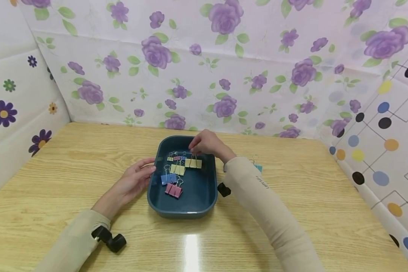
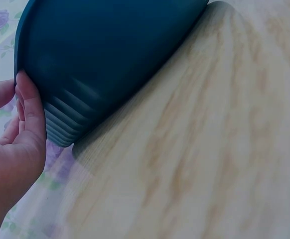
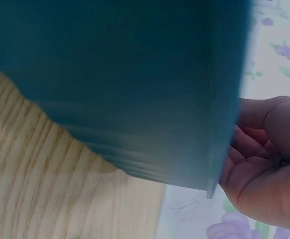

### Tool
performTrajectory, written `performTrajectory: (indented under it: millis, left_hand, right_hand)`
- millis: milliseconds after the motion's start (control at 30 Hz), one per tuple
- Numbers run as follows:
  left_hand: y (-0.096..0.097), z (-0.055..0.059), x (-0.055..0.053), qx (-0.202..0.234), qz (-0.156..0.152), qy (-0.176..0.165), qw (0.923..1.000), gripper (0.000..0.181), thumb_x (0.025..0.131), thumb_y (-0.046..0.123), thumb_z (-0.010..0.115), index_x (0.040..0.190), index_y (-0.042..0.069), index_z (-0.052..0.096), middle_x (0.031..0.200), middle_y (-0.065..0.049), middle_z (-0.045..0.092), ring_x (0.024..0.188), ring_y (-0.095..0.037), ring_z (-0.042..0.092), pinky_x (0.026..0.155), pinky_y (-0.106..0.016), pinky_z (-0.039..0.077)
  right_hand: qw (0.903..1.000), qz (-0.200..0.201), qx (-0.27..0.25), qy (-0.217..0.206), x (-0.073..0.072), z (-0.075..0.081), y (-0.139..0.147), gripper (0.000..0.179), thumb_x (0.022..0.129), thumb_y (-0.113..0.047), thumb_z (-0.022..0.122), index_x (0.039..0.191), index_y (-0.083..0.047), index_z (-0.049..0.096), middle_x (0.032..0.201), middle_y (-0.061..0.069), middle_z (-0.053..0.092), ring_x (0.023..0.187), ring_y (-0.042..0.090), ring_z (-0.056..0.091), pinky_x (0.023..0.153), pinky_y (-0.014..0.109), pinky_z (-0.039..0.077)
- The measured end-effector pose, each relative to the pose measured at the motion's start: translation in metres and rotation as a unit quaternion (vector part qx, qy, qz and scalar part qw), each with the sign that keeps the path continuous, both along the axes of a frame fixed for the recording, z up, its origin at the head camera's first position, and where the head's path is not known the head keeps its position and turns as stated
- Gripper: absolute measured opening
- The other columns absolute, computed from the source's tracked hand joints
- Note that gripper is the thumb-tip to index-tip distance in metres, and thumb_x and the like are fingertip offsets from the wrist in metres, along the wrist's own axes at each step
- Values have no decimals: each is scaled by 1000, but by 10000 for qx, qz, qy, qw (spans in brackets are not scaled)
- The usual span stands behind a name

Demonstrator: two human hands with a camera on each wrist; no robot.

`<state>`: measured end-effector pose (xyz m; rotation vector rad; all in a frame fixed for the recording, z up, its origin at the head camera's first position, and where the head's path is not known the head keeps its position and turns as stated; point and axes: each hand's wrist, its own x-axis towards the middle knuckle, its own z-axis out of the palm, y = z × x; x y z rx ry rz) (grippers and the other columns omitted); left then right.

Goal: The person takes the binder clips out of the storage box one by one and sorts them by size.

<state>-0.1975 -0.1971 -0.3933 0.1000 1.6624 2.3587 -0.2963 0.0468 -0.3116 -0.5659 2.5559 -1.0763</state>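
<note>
A dark teal plastic bin (image 1: 182, 214) stands on the table with several binder clips in it. My right hand (image 1: 208, 144) reaches over its far right corner and pinches the wire handles of a yellow binder clip (image 1: 193, 163). In the right wrist view the bin wall hides that clip and the fingertips. My left hand (image 1: 138, 175) holds the bin's left rim, with fingers against the outer wall in the left wrist view. Left of the held clip lie another yellow binder clip (image 1: 178, 170), a blue one (image 1: 169, 179), pink ones (image 1: 173, 190) and small clips (image 1: 176, 158).
Outside the bin, a light-blue binder clip (image 1: 258, 167) lies on the wooden table (image 1: 285, 181), partly behind my right sleeve (image 1: 265, 204). A flowered cloth wall (image 1: 197, 87) closes off the back. Black camera mounts hang from both wrists.
</note>
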Motion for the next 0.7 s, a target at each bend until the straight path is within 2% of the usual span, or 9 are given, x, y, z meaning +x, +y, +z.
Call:
performTrajectory:
  millis: [467, 700]
  left_hand:
    - [2, 0, 1, 26, 0, -37, 10000, 43, 100, 6, 53, 137, -3, 33, 105, -3, 67, 95, -11, 63, 82, -24, 51]
    - [0, 2, 2, 96, -64, 41, 9999, 47, 100, 5, 52, 139, -7, 29, 105, -3, 67, 95, -11, 63, 82, -23, 50]
  right_hand:
    - [9986, -60, -490, -166, 9, 9, 14, 17, 91, -5, 67, 104, 6, 70, 92, 14, 70, 93, 34, 67, 84, 42, 53]
    - [9959, -218, -866, -130, 5, 10, 32, 17, 91, -9, 67, 104, 3, 71, 93, 11, 70, 87, 27, 68, 78, 32, 55]
